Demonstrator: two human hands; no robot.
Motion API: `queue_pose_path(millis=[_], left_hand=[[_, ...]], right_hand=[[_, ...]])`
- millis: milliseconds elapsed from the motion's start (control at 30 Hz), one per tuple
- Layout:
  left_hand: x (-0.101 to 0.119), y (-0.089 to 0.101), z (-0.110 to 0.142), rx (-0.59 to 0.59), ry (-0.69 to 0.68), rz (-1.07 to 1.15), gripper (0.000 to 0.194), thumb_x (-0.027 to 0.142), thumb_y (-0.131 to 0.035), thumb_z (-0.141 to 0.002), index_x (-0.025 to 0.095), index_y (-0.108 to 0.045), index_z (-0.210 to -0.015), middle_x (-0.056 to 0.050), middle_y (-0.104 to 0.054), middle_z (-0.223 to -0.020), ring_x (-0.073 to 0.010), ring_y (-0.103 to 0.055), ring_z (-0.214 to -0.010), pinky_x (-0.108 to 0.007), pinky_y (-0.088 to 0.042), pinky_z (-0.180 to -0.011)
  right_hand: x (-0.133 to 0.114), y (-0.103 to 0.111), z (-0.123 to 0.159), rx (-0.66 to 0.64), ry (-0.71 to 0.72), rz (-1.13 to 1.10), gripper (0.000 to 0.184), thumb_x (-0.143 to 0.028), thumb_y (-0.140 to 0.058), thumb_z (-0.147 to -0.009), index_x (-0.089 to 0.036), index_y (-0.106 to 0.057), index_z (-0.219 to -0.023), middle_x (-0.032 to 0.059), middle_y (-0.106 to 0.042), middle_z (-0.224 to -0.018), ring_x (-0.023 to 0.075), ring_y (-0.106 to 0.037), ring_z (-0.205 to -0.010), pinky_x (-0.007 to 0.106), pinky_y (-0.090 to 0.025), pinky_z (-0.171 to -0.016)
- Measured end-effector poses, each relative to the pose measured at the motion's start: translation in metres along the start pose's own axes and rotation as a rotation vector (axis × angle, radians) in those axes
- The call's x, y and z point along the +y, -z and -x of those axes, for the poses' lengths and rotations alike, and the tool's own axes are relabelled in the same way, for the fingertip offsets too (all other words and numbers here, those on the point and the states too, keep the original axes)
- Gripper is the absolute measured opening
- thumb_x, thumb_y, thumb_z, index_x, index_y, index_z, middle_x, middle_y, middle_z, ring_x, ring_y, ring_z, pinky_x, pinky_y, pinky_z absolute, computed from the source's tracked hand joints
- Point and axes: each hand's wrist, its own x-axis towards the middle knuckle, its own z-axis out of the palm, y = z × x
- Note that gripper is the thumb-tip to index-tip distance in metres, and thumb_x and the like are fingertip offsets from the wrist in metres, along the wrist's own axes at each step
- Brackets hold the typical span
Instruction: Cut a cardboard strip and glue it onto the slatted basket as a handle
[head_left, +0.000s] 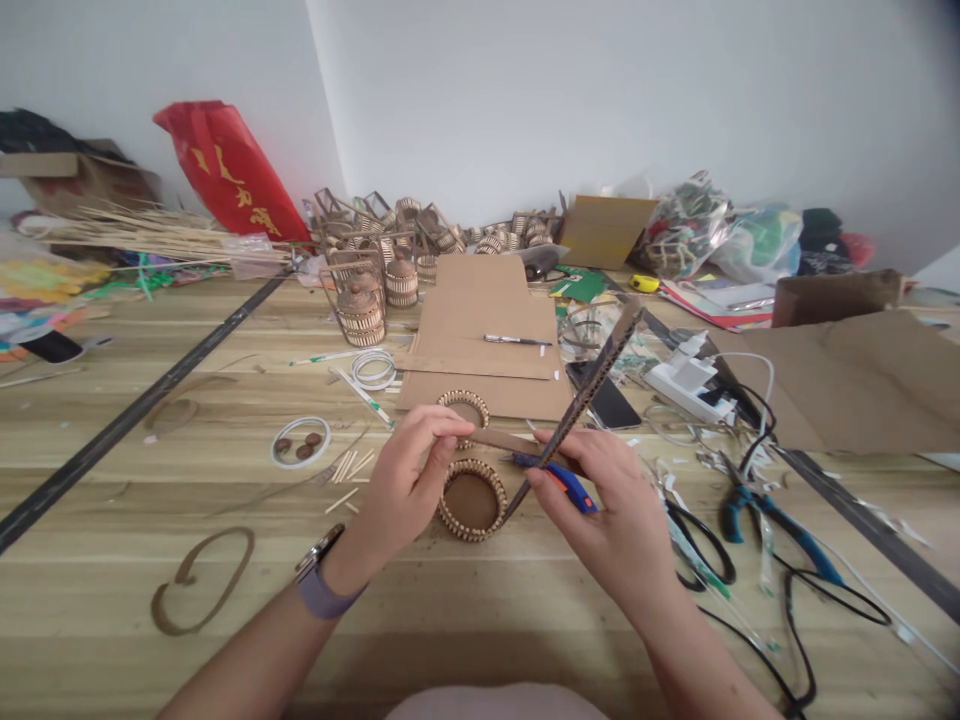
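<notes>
My left hand [420, 465] pinches one end of a thin brown strip [504, 440] between thumb and fingertips. Across from it, my right hand [600, 490] is closed on the strip's other end and on a dark corrugated cardboard strip [589, 390] that slants up to the right. Whether these are two pieces or one bent piece, I cannot tell. A blue utility knife [574, 487] shows beside my right fingers; whether they touch it is unclear. Below the strips sits a round tray [442, 505] edged with short sticks. A similar ring [484, 408] stands behind it, partly hidden.
Cardboard sheets [487, 300] with a pen [517, 341] lie ahead. Small lidded baskets [361, 315] stand back left. At right are pliers [780, 530], black-handled scissors [701, 545], a phone [611, 400] and a power strip [690, 385]. A tape roll [300, 462] and curled strip [244, 570] lie left.
</notes>
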Motion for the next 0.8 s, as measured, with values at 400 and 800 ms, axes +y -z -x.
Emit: queue_pose_path(millis=[400,800], left_hand=[[0.0014,0.0,-0.0003,0.001,-0.01,-0.006,0.02,0.023,-0.044,-0.1,0.023,-0.064,-0.103,-0.006,-0.065,-0.105,-0.0175,-0.061,-0.103,-0.032,-0.049,-0.09],[0.0006,0.0025,0.0001,-0.03,0.039,0.054,0.021,0.028,-0.047,-0.1,0.024,-0.063,-0.114,-0.007,-0.066,-0.117,-0.0198,-0.059,-0.114,-0.037,-0.046,-0.102]], right_hand=[[-0.0007,0.0002,0.0005,0.019,0.013,-0.013,0.016,-0.029,-0.057,-0.09,-0.025,-0.063,-0.104,0.0049,-0.073,-0.093,0.024,-0.065,-0.087,0.039,-0.044,-0.078],[0.0062,0.0021,0.0002,-0.021,0.005,-0.02,0.018,-0.031,-0.058,-0.09,-0.026,-0.064,-0.107,0.0049,-0.074,-0.094,0.0245,-0.066,-0.087,0.04,-0.048,-0.079]])
